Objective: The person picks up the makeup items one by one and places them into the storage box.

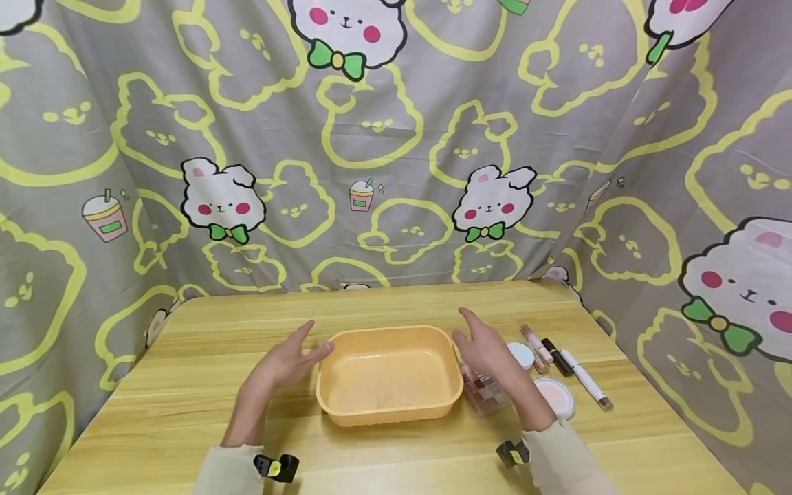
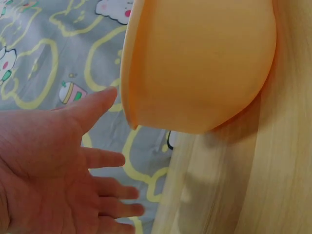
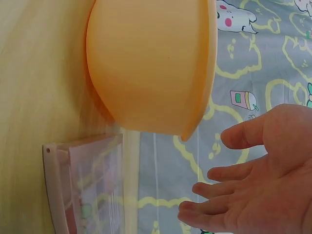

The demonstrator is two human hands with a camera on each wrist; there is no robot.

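A shallow yellow-orange plastic basin [image 1: 390,414] with rounded corners stands on the wooden table, nothing inside it. At its left end is my left hand [image 1: 289,359], fingers straight and spread, thumb by the rim; in the left wrist view the palm faces the basin wall [image 2: 204,63]. My right hand [image 1: 485,349] is held out at the right end, fingers extended, nothing in its grasp. The right wrist view shows its thumb near the basin rim [image 3: 207,73]. Partly under the right hand in the head view lies an eyeshadow palette [image 1: 489,397] with a clear lid.
Right of the right hand lie a white round jar [image 1: 522,355], a round compact [image 1: 555,397], pinkish lip-gloss-like tubes [image 1: 537,344], a black tube [image 1: 558,357] and a white pen-like stick [image 1: 586,378]. A patterned grey curtain [image 1: 396,151] hangs behind the table [image 1: 167,405].
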